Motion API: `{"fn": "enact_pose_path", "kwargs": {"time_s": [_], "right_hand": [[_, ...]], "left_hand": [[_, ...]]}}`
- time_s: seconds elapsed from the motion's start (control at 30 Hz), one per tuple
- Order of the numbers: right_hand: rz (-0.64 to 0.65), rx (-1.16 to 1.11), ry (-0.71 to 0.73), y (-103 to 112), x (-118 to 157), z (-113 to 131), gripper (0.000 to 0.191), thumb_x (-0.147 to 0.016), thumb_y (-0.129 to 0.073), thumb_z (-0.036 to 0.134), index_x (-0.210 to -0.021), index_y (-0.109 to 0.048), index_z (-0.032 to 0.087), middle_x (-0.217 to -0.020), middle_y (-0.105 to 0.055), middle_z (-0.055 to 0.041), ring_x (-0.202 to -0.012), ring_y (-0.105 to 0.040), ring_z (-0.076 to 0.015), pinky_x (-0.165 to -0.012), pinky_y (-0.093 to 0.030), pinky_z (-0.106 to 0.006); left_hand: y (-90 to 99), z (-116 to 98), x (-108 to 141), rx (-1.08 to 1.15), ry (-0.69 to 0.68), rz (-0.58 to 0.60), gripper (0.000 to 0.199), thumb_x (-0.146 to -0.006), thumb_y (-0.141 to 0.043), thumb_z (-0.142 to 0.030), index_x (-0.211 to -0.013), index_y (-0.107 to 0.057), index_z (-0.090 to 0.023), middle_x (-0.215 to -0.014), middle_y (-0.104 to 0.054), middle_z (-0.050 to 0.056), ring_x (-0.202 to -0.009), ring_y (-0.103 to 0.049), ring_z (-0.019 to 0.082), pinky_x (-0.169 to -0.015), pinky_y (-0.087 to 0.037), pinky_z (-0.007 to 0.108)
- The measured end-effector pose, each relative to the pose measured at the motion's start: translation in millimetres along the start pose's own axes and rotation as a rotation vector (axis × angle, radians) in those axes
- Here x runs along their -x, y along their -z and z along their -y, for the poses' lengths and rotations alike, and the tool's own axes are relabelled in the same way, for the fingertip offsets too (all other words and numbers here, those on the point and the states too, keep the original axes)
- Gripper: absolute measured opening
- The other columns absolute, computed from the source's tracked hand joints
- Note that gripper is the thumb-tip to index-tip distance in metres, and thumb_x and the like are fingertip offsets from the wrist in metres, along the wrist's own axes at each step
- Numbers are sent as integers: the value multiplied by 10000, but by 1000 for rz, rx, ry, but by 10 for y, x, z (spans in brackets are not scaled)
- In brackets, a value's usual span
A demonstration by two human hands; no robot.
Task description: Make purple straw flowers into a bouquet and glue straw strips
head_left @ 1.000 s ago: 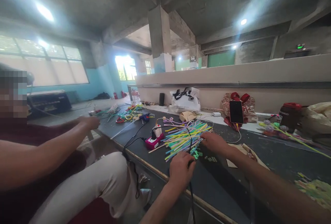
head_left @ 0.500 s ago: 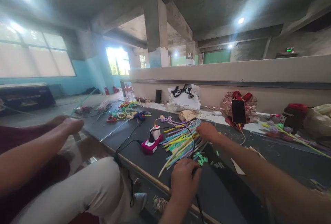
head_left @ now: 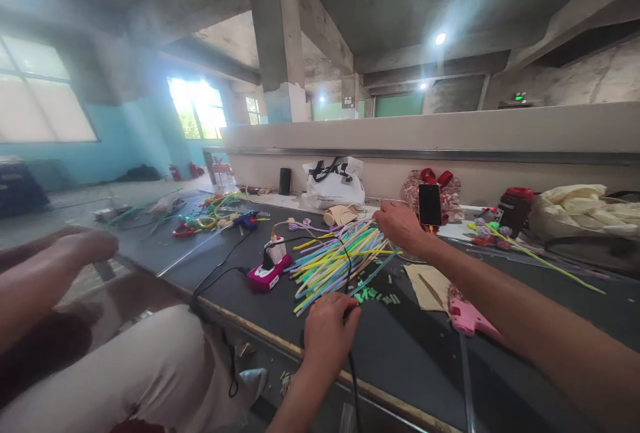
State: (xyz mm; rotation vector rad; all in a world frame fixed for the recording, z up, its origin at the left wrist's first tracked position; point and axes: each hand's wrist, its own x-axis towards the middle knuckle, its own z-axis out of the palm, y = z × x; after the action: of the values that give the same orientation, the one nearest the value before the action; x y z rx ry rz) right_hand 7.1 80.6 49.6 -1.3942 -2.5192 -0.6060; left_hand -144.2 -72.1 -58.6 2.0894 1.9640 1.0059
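Observation:
A loose pile of thin coloured sticks [head_left: 325, 263] lies on the dark table. My right hand [head_left: 400, 225] is at the far right end of the pile, its fingers pinched together on stick ends. Exactly how many sticks are between the fingertips is hidden. Close to the table's front edge, my left hand [head_left: 326, 327] has curled fingers. Whatever it may hold is out of sight. A black cable [head_left: 349, 266] runs across the pile and passes by the left hand. Short green pieces [head_left: 367, 291] are scattered between the hands.
Left of the pile sits a pink power strip [head_left: 269, 274] with plugs. Beneath my right forearm are a piece of cardboard [head_left: 423, 286] and a pink glue gun [head_left: 467, 313]. A blue glue gun [head_left: 246, 221] lies farther left. Another person's arm [head_left: 60, 263] is at the left.
The view has turned rightward, bringing the pink glue gun into sight. My right hand has moved up off the pile's middle. A pale stick no longer juts out at the front.

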Motion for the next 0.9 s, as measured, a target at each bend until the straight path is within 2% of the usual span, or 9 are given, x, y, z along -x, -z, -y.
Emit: {"fn": "enact_pose_path", "kwargs": {"time_s": [0.23, 0.37, 0.47, 0.63, 0.77, 0.9], "right_hand": [[-125, -311, -169, 54, 145, -312, 199, -855, -465, 287, -953, -559, 141, -982, -575, -50, -868, -554, -169, -757, -449, -374], [-162, -601, -248, 92, 222, -478, 245, -862, -440, 335, -889, -560, 123, -780, -583, -3, -634, -559, -112, -579, -464, -273], [-185, -830, -265, 140, 350, -515, 280, -857, -420, 362, -847, -570, 126, -582, -503, 46, -448, -450, -65, -438, -370, -199], [-193, -1149, -295, 241, 790, -517, 287, -760, -486, 389, -686, -590, 132, -437, -378, 76, -382, -332, -50, -384, -229, -186], [-128, -1342, -369, 325, 1222, -555, 253, -735, -520, 373, -720, -603, 134, -394, -362, 87, -348, -295, -47, -361, -182, -189], [-22, -1537, -407, 364, 1491, -519, 265, -723, -545, 388, -737, -607, 130, -421, -378, 83, -347, -295, -36, -347, -181, -177]], "left_hand": [[-15, 7, -16, -67, -5, 12, 197, -764, -453, -261, -874, -612, -225, -945, -648, 21, -920, -551, 194, -800, -380, 326], [-6, 0, -22, -83, -24, 22, 208, -765, -452, -256, -902, -604, -216, -943, -648, 28, -912, -555, 191, -791, -385, 316], [9, -31, -60, -195, -47, 47, 221, -775, -440, -255, -921, -602, -222, -956, -646, 34, -917, -551, 195, -776, -387, 316], [23, -75, -226, -382, -76, 59, 226, -766, -444, -248, -906, -619, -225, -918, -653, 73, -885, -550, 255, -733, -385, 376], [49, -129, -330, -382, -101, 60, 226, -756, -450, -247, -872, -640, -210, -873, -667, 91, -878, -548, 285, -734, -378, 402], [70, -283, -346, -261, -133, 40, 250, -774, -430, -275, -904, -640, -239, -964, -662, 53, -917, -550, 245, -785, -379, 367]]}}
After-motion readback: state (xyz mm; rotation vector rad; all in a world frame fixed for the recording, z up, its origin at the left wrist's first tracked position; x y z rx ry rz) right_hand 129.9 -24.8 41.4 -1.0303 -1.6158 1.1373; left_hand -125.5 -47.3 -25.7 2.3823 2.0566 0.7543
